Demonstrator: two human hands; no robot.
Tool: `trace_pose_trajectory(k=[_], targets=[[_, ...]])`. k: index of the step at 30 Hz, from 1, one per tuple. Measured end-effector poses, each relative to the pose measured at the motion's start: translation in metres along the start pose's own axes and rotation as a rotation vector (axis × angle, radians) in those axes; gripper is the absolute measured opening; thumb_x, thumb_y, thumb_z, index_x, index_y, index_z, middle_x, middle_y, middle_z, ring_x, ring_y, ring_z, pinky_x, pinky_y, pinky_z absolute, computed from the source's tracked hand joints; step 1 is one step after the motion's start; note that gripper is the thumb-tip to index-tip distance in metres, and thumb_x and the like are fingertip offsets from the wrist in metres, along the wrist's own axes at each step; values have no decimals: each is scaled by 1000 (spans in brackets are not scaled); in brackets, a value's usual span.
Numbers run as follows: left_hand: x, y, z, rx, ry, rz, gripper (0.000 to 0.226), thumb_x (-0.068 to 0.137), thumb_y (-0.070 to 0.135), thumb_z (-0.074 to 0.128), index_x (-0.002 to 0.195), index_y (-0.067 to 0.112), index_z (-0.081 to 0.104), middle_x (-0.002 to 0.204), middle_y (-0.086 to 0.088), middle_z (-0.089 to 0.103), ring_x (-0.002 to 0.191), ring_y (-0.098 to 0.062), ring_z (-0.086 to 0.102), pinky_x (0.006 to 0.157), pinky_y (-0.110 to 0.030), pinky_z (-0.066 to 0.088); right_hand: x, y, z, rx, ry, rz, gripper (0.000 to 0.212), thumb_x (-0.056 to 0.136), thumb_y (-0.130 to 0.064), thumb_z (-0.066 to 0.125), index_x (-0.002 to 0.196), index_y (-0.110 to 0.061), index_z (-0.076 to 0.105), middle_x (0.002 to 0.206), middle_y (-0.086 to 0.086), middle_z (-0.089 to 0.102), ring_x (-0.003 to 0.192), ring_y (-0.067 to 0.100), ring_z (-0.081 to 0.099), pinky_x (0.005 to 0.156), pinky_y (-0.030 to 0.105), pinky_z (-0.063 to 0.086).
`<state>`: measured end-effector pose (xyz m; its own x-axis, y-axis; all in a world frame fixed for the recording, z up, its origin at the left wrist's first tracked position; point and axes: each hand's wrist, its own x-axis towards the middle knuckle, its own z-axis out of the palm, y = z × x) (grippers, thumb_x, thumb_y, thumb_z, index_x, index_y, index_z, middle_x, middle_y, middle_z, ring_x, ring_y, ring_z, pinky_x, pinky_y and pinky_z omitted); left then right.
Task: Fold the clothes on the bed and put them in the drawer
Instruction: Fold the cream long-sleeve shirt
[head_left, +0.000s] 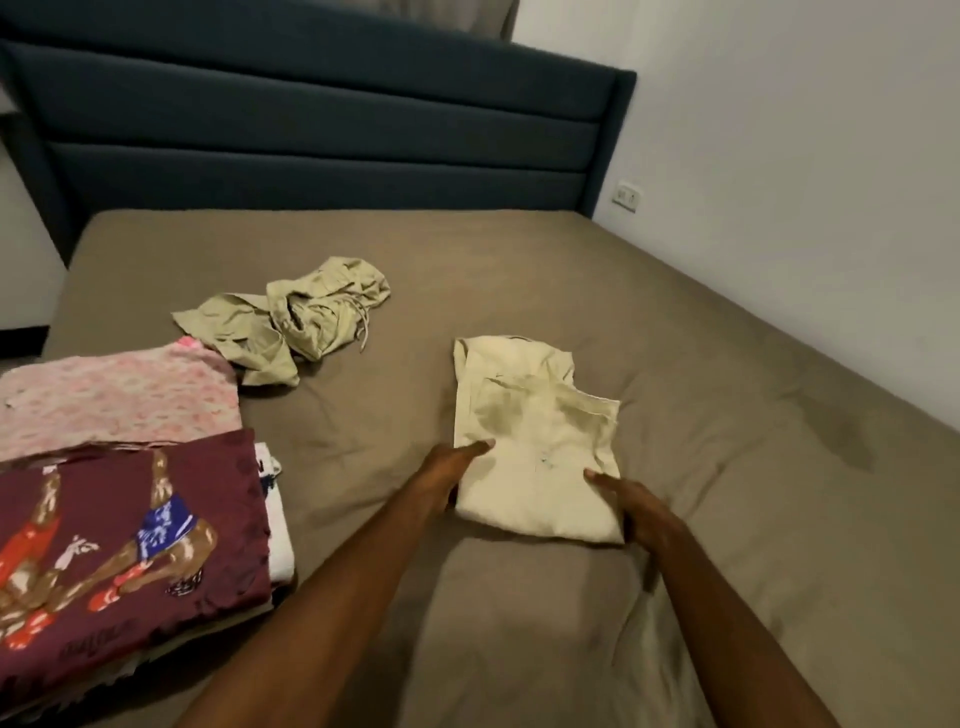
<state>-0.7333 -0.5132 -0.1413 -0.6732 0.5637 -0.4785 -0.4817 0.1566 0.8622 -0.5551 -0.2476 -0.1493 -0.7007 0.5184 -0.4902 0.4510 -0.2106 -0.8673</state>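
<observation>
Head view, centre: cream garment (535, 457) lies part-folded on the bed (675, 389).
Left hand (451, 470): fingers straight and together, touching the garment's left edge.
Right hand (636, 512): fingers straight, resting on its lower right corner.
Upper middle: crumpled khaki shorts (291, 317), well apart from the cream piece.
Lower left of the frame: maroon printed shirt (130, 530) on top of a folded stack, pink patterned top (119, 397) just behind it.
Top: dark blue headboard (311, 130).

- Folded cream cotton shirt (535, 457): centre frame, on the taupe-sheeted bed (727, 415).
- Crumpled khaki drawstring shorts (291, 317): upper left of it.
- Maroon printed folded garment (130, 530): lower left.
</observation>
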Motion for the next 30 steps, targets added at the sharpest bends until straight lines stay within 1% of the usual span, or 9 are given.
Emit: trace_pose_trajectory(k=[3, 5, 8, 11, 13, 16, 20, 27, 30], targets=[[6, -12, -5, 56, -19, -22, 55, 75, 35, 91, 116, 4, 72, 110, -8, 76, 102, -26, 73, 95, -42, 58, -14, -2, 15, 90, 16, 49, 51, 79, -31, 87, 118, -1, 71, 110, 14, 78, 102, 31, 75, 87, 41, 58], [15, -29, -15, 134, -25, 76, 37, 87, 17, 80, 117, -3, 70, 113, -9, 73, 89, -18, 74, 85, -30, 59, -19, 3, 19, 100, 53, 4, 31, 94, -33, 73, 109, -6, 73, 104, 10, 79, 97, 27, 76, 79, 38, 55], [14, -41, -24, 127, -19, 132, 20, 93, 15, 73, 105, 0, 74, 109, -13, 75, 93, -27, 74, 83, -32, 56, -19, 13, 22, 55, 139, -106, 29, 102, -33, 64, 107, -6, 73, 93, 5, 80, 85, 20, 77, 69, 31, 57], [1, -55, -28, 112, -81, 147, 37, 77, 38, 80, 101, 10, 78, 108, -11, 77, 105, -34, 72, 96, -47, 54, -24, 29, 28, 62, 168, -183, 28, 103, -19, 62, 115, 5, 71, 102, 13, 79, 90, 22, 77, 69, 26, 60], [-21, -68, -31, 61, -101, 96, 42, 74, 36, 82, 103, 6, 77, 106, -14, 77, 103, -36, 72, 97, -50, 54, -37, 40, 33, 61, 174, -198, 26, 102, -17, 64, 113, 4, 73, 106, 17, 78, 95, 27, 76, 72, 29, 61], [-67, -88, -37, 30, -109, 63, 17, 95, 13, 69, 107, 2, 74, 107, -14, 77, 101, -32, 73, 97, -47, 54, -68, 63, 42, 38, 221, -201, 21, 100, -17, 66, 108, -1, 76, 102, 12, 79, 98, 32, 75, 82, 38, 59], [-116, -106, -48, 27, -97, 26, 17, 99, 9, 63, 109, -1, 73, 104, -13, 78, 91, -23, 75, 80, -31, 57, -115, 91, 56, 29, 254, -231, 18, 100, -15, 66, 109, -4, 77, 103, 11, 79, 102, 34, 75, 92, 49, 57], [-205, -140, -70, -16, -129, -25, 20, 100, 6, 59, 115, -1, 71, 112, -16, 75, 102, -30, 73, 90, -39, 60, -216, 141, 82, 123, 267, -266, 16, 100, -13, 66, 104, -2, 77, 102, 13, 79, 96, 31, 76, 83, 39, 56], [-217, -152, -75, 76, -106, -22, 18, 101, 4, 57, 109, -2, 72, 102, -13, 78, 89, -25, 75, 78, -32, 61, -243, 156, 83, 164, 239, -221, 19, 101, -17, 65, 107, -2, 76, 104, 12, 79, 98, 29, 76, 89, 41, 57]])
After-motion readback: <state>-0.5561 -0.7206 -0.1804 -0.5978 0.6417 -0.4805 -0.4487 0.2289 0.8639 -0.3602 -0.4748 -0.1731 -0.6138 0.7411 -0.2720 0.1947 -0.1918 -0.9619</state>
